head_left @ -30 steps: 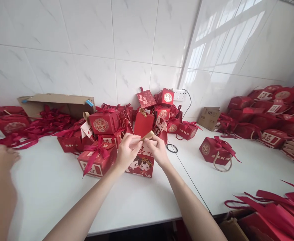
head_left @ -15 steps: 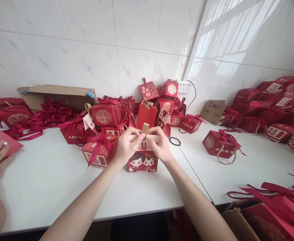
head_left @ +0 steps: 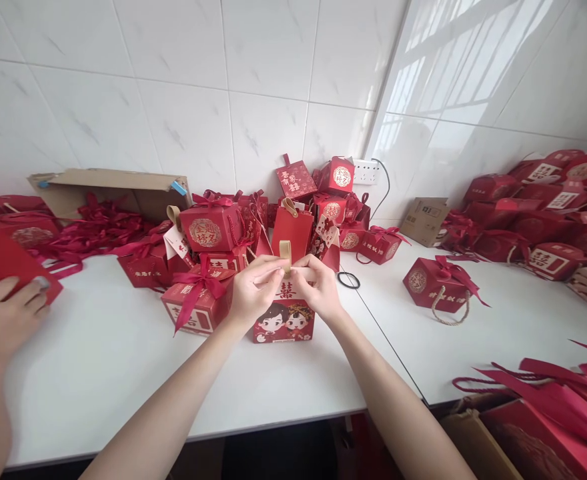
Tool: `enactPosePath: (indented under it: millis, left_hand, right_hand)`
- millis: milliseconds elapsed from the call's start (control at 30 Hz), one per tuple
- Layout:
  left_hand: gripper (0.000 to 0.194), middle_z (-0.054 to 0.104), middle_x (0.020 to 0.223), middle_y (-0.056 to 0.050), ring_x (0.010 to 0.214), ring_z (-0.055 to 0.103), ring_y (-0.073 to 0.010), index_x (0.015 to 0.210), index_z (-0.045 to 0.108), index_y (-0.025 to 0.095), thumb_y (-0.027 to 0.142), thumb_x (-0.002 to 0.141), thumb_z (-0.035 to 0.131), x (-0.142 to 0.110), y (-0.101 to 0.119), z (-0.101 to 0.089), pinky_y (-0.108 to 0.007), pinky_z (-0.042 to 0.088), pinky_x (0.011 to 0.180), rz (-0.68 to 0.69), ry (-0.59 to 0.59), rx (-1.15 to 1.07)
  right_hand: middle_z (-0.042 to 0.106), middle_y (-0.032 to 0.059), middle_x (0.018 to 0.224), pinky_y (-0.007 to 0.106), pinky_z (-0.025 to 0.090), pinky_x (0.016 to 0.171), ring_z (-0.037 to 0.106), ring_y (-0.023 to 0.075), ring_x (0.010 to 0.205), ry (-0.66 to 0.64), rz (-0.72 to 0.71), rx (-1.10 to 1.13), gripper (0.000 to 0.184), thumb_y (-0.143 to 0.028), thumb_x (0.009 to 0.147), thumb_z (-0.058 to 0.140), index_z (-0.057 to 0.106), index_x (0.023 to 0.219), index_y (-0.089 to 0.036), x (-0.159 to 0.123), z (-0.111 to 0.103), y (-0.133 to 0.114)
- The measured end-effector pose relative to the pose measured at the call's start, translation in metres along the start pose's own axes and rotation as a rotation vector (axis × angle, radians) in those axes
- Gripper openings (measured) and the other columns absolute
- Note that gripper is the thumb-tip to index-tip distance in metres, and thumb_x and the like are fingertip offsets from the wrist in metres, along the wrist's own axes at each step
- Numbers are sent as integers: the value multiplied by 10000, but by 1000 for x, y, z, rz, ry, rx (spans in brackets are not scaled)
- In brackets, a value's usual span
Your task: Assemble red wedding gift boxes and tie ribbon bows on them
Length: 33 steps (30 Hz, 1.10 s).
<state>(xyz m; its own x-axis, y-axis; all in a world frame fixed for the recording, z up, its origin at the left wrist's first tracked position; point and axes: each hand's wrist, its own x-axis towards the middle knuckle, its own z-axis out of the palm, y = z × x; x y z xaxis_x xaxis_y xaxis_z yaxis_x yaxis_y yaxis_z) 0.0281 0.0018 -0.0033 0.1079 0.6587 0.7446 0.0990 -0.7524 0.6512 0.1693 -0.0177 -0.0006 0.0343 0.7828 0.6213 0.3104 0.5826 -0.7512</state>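
A red gift box (head_left: 284,320) printed with a cartoon couple stands on the white table (head_left: 123,360) in front of me. My left hand (head_left: 251,293) and my right hand (head_left: 318,288) are both closed on the box's top flaps, fingers pinched around the tan handle strap (head_left: 285,255) that sticks up between them. A red box with a ribbon bow (head_left: 196,300) lies just left of my left hand.
A heap of red gift boxes (head_left: 293,220) fills the back against the tiled wall, with a cardboard box (head_left: 113,190) and red ribbons (head_left: 93,230) at left. Another person's hand (head_left: 3,317) holds a red sheet at far left. More boxes (head_left: 533,213) lie right; a black ring (head_left: 348,280) lies nearby.
My hands have pressed the top flaps together and the tan strap now stands upright between them. The other person's hand at left has brought a red sheet onto the table.
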Motion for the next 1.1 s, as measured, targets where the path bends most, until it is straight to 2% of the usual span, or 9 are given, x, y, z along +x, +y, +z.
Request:
enactPosePath:
  millis: [300,600,733,933,1100]
  left_hand:
    - [230,655,994,-46,841,669,-152,951,704,176,270,778,586,-1,1,-1,-228,600,665,-61,-28,-58]
    - [276,714,969,-57,852,690,-180,1005,687,168,321,789,609,2,1,-1,-278,594,762,-104,-48,-90]
    - [204,707,948,-43,872,678,-164,898,711,179,323,799,605,3,1,0,-268,583,789,-62,-31,-53]
    - [153,679,899,-3,842,661,-119,895,713,208,281,797,621,3,3,0,-208,569,764,-23,-8,16]
    - [166,670,909,-18,866,655,-130,913,709,196,252,802,599,2,4,0,-217,578,749,3,-13,1]
  right_hand:
    - [512,-49,582,213,377,491,469,103,508,-43,-11,48,122,-302,758,544,491,729,-196,2,-2,1]
    - [479,-58,552,203,346,468,419,87,474,-60,-8,71,167,-327,796,541,492,708,-193,3,-3,2]
    - [494,-53,574,203,358,487,429,89,498,-56,-18,48,156,-317,788,542,490,710,-192,3,-3,2]
    - [497,-53,574,204,365,496,433,92,508,-50,-3,40,131,-300,768,537,492,711,-191,3,-2,1]
    - [469,-66,555,195,356,479,398,79,479,-67,23,80,103,-266,743,535,476,700,-193,3,-2,-1]
